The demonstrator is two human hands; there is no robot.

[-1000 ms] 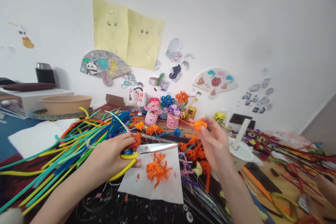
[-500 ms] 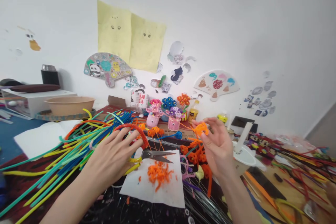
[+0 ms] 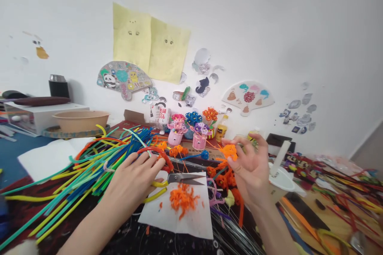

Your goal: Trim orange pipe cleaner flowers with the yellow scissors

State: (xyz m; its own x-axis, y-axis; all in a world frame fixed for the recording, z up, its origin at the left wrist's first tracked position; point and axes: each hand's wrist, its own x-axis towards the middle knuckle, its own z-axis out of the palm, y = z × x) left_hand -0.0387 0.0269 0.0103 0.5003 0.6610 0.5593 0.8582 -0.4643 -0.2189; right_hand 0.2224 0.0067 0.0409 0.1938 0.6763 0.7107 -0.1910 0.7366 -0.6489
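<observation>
My right hand [image 3: 253, 163] pinches a small orange fuzzy chenille flower [image 3: 229, 151] between thumb and fingers. A thin orange stem runs from it up and to the left. Low over the table, my left hand [image 3: 136, 179] is palm down with fingers loosely extended, beside a bent red-orange chenille stem [image 3: 163, 154]; its fingertips are partly hidden. The yellow-handled scissors [image 3: 185, 178] lie by that hand, blades pointing right. Under the blades, orange fuzz clippings [image 3: 182, 201] are heaped on a white paper sheet [image 3: 191, 225].
Many coloured chenille stems [image 3: 60, 195] spread at the left. Finished orange flowers [image 3: 178, 150] lie behind the paper. Small flower pots [image 3: 199, 141] and a yellow bottle [image 3: 221, 129] stand near the wall. A white stand [image 3: 281, 179] and tangled craft pieces fill the right.
My left hand has come down and slightly right, and the red-orange stem has dropped lower with it. The scissors have shifted slightly right. The orange flower stays in my right hand.
</observation>
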